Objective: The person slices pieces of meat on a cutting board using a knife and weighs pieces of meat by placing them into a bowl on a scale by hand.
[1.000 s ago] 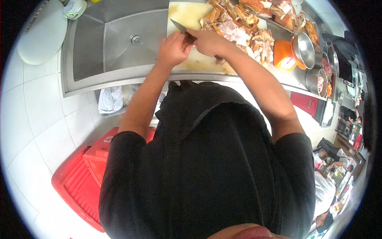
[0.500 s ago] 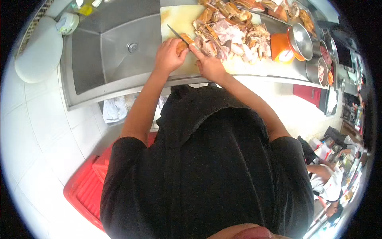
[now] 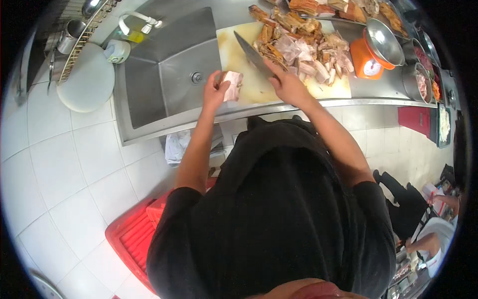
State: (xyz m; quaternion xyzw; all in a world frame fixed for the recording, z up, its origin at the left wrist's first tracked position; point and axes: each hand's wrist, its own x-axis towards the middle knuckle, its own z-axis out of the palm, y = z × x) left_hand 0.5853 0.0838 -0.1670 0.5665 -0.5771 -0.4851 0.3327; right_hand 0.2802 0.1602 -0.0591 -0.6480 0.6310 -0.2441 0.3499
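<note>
My left hand [image 3: 214,92] grips a block of cooked pork [image 3: 232,85] at the left part of the pale cutting board [image 3: 255,94]; its layered, pinkish-white cut face shows. My right hand [image 3: 291,87] is wrapped round the handle of a large knife [image 3: 250,53], one finger along the blade. The blade points up and left over the board, apart from the block. Just beyond the knife lies a heap of chopped pork [image 3: 301,50], browned skin among pale pieces. The knife's handle is mostly hidden in my right hand.
A steel sink [image 3: 174,74] with a white tap [image 3: 144,22] is on the left. An orange dial scale [image 3: 367,62] carries a steel bowl [image 3: 384,42]. Steel pots [image 3: 417,82] stand at the right. Red plastic crates [image 3: 134,231] are below left; another person [image 3: 423,244] is lower right.
The knife has come away from the pork and moved right with my right hand. My left hand has turned the block, so its cut face shows. The camera view has shifted.
</note>
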